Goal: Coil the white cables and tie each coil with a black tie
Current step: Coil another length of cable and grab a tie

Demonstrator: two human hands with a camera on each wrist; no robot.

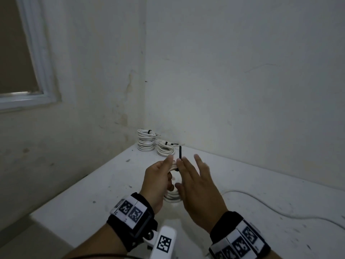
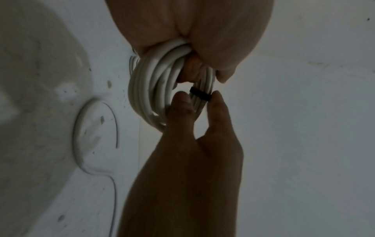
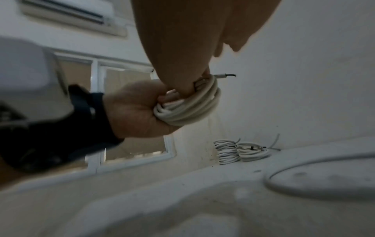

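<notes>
While your left hand [image 1: 158, 176] grips white coil [image 2: 154, 89] above table [image 1: 93, 184], right hand [image 1: 197, 186] pinches black tie [image 2: 201, 95] round strands, other fingers spread. Keep loops bunched, tie flat and square across bundle; pull upright tail snug, no kinks. Tied coils [image 1: 146, 140] wait in far corner; loose cable [image 1: 261, 204] lies right.

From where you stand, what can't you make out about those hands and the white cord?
- Black tie: in the head view the right hand covers its lower part, so whether it is fastened is hidden.
- White cable coil: the left hand's grip hides its top in the left wrist view.
- Loose white cable on the table: cut off at the head view's right edge.
</notes>
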